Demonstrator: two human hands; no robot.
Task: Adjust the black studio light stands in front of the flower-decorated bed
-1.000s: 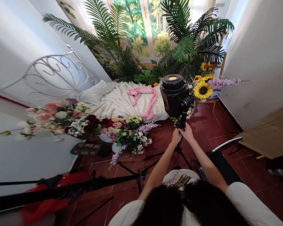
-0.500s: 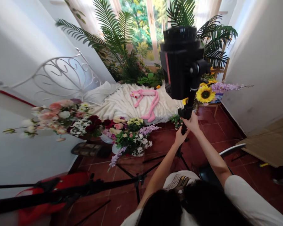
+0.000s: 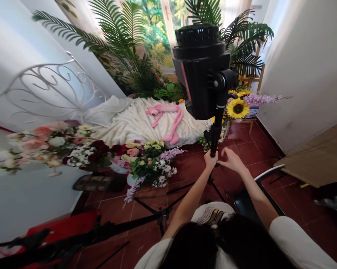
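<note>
A black studio light (image 3: 200, 71) is mounted on top of a light stand (image 3: 217, 130) in front of me. My left hand (image 3: 211, 160) is wrapped round the stand's pole, below a dark clamp knob (image 3: 207, 134). Just right of the pole, my right hand (image 3: 232, 160) holds nothing; its thumb and curved fingers are apart, with the thumb tip close to my left hand. Beneath my hands the stand's dark legs (image 3: 213, 183) spread on the floor, partly hidden by my left hand and arm.
A white-covered bed (image 3: 129, 123) bears a pink plush toy (image 3: 172, 123). Mixed flowers (image 3: 148, 160) line its front, and sunflowers (image 3: 238, 108) stand on the right. Another black stand (image 3: 129, 224) crosses the lower left. A black chair (image 3: 247, 203) is by my right arm.
My right hand has come off the pole and opened beside it. My left hand still grips the pole. The view has shifted, so the light appears further left.
</note>
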